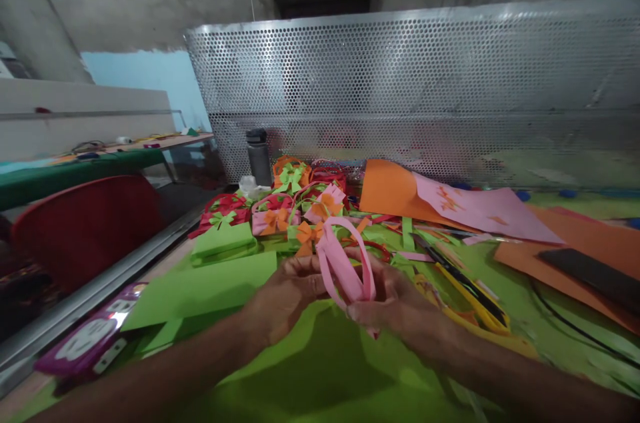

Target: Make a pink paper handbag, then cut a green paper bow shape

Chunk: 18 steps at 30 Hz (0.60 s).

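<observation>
A small pink paper bag (pixel 345 270) with two looped handles is held up over the green table cover, tilted to one side. My left hand (pixel 300 286) grips it from the left, fingers closed at its edge. On the other side my right hand (pixel 387 293) holds it, the thumb pressed on its near end. Just behind stand several small paper bags with bows, among them a pink one with an orange bow (pixel 275 218) and a red one with a green bow (pixel 220 215). Folded green paper (pixel 223 244) lies left of my hands.
A yellow utility knife (pixel 473 296) and orange and pink sheets (pixel 475 203) lie at right. A dark bottle (pixel 259 158) stands before the perforated metal screen (pixel 400 90). At left are a purple-and-white box (pixel 93 336) and a red chair (pixel 85 226).
</observation>
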Each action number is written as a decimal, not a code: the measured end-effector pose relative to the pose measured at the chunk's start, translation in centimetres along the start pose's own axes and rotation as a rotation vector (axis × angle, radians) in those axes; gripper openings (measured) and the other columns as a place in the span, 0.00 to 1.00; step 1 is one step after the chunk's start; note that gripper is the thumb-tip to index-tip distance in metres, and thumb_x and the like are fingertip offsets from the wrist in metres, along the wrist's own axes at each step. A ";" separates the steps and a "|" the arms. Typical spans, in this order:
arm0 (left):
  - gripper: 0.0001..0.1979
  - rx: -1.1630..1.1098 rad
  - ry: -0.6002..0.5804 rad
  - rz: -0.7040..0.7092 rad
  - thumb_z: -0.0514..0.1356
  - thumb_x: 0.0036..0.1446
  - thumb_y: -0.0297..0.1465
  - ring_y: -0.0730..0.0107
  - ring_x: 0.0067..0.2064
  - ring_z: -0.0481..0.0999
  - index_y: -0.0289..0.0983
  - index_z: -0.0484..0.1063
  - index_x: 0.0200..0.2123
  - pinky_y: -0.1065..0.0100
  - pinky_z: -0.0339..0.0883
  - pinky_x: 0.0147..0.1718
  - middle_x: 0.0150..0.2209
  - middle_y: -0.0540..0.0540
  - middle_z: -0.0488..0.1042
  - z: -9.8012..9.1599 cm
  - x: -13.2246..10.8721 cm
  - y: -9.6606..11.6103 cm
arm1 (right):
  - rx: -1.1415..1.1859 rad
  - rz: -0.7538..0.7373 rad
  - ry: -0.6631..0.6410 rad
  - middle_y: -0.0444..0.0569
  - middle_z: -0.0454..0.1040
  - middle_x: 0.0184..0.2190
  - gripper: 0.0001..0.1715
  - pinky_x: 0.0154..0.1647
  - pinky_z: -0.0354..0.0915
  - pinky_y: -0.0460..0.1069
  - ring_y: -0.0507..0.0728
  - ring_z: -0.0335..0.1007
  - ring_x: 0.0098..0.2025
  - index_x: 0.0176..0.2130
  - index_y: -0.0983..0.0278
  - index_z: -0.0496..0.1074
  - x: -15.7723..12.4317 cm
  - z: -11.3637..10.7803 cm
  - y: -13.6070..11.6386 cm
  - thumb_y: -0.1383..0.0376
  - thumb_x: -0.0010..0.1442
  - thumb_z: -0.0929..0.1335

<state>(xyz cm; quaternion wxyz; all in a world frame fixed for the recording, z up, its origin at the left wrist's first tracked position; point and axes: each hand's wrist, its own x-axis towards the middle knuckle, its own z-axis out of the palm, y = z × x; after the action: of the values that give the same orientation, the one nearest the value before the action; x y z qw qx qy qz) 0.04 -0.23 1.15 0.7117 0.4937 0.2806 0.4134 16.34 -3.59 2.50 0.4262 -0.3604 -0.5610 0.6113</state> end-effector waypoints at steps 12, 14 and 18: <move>0.03 0.371 0.140 0.053 0.63 0.43 0.26 0.71 0.26 0.69 0.32 0.71 0.23 0.68 0.63 0.27 0.26 0.46 0.73 0.1 -0.7 -0.4 | -0.071 -0.080 0.089 0.47 0.74 0.30 0.12 0.40 0.65 0.51 0.54 0.70 0.31 0.34 0.63 0.73 0.5 -1.0 0.8 0.58 0.52 0.68; 0.02 0.421 0.123 0.051 0.61 0.43 0.25 0.70 0.27 0.69 0.32 0.71 0.23 0.69 0.63 0.27 0.27 0.46 0.72 0.2 -0.8 -0.4 | -0.122 -0.074 0.121 0.46 0.74 0.28 0.10 0.38 0.66 0.51 0.54 0.70 0.30 0.32 0.63 0.72 0.5 -0.9 0.8 0.59 0.51 0.68; 0.03 0.473 0.099 0.054 0.60 0.45 0.26 0.73 0.26 0.67 0.32 0.70 0.23 0.70 0.61 0.26 0.26 0.48 0.70 0.2 -0.9 -0.5 | -0.189 -0.033 0.183 0.46 0.73 0.26 0.09 0.35 0.66 0.50 0.55 0.70 0.31 0.29 0.62 0.71 0.5 -0.9 0.7 0.59 0.49 0.69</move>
<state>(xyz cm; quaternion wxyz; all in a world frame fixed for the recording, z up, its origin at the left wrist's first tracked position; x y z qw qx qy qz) -0.14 -1.18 0.79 0.5504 0.6330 0.3908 0.3790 16.90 -2.83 1.73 0.4499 -0.4437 -0.5808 0.5132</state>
